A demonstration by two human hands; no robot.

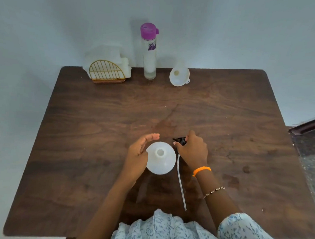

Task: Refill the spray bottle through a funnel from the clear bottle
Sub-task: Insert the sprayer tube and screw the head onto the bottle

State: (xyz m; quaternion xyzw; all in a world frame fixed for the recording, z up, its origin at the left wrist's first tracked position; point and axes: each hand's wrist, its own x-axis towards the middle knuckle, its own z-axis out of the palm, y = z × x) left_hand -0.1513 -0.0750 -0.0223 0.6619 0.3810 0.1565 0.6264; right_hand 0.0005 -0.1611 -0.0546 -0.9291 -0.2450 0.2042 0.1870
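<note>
The white spray bottle point(160, 158) stands upright at the near middle of the table with its neck uncovered. My left hand point(139, 153) curves against its left side, thumb touching it, fingers spread. My right hand point(192, 151) is closed on the black spray head point(180, 140), just right of the bottle; its long dip tube point(181, 185) trails toward me over the table. The clear bottle point(149, 52) with a purple cap stands at the far edge. The white funnel point(179, 75) lies on its side to the right of it.
The dark wooden table point(96, 134) stands against a pale wall. A gold wire holder point(108, 73) with white napkins stands at the far left corner. Floor shows past the table's right edge.
</note>
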